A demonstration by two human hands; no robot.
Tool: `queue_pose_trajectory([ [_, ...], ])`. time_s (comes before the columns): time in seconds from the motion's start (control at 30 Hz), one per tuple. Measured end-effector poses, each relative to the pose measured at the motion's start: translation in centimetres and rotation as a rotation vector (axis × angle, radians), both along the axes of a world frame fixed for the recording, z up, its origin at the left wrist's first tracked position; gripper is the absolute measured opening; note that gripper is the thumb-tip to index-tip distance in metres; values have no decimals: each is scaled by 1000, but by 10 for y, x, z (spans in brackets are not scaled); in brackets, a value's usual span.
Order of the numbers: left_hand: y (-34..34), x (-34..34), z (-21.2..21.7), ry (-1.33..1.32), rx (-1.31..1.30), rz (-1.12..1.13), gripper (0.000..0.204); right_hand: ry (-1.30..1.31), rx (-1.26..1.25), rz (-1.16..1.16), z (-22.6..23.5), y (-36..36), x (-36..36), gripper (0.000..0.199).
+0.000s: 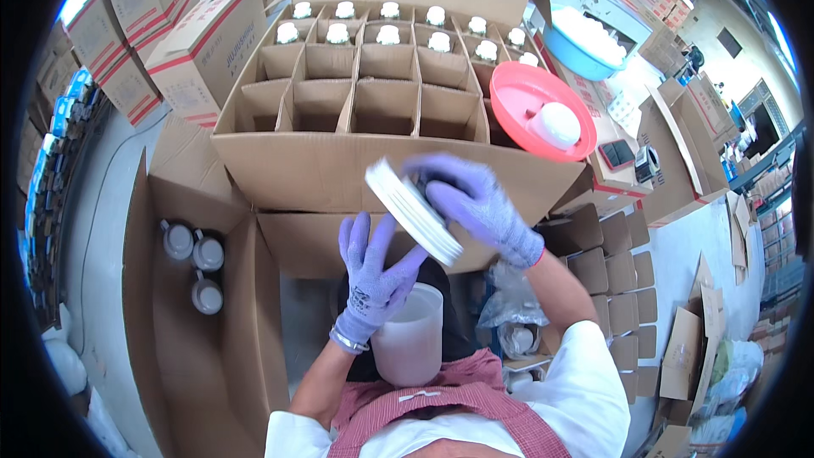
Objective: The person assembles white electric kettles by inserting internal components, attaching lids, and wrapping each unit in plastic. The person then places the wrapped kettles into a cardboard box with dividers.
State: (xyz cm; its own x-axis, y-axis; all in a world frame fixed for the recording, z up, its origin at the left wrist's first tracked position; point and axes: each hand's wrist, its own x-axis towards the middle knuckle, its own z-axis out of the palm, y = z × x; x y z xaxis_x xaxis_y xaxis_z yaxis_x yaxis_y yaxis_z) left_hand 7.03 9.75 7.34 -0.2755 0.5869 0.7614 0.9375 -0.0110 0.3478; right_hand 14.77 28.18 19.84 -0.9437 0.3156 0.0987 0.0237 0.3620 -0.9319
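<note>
A lilac-gloved right hand (477,203) grips a tilted white lid (413,210) in front of a divided carton (331,171), while the left hand (377,276), fingers spread, is just beside a frosted jar (409,341) against a red apron (462,411).

White ridged disc (415,214), tilted, near translucent cylindrical jar (409,341).
</note>
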Motion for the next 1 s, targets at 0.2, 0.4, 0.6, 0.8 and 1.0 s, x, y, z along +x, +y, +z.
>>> queue_pose_trajectory([
  [0.2,24,3,-45,-477,-580,-407,41,-342,1166,-199,-2,132,-109,57],
  [0.4,16,-11,-42,-623,-613,-414,40,-512,1114,-339,79,283,-146,47],
  [0.6,29,-17,-41,-721,-739,-548,45,-1193,714,-428,3,438,-105,70],
  [0.8,31,-17,-36,-768,-769,-524,46,-1001,753,-433,6,428,-104,62],
  [1.0,35,-11,-29,-673,-550,-463,40,-647,965,-491,135,366,-88,60],
])
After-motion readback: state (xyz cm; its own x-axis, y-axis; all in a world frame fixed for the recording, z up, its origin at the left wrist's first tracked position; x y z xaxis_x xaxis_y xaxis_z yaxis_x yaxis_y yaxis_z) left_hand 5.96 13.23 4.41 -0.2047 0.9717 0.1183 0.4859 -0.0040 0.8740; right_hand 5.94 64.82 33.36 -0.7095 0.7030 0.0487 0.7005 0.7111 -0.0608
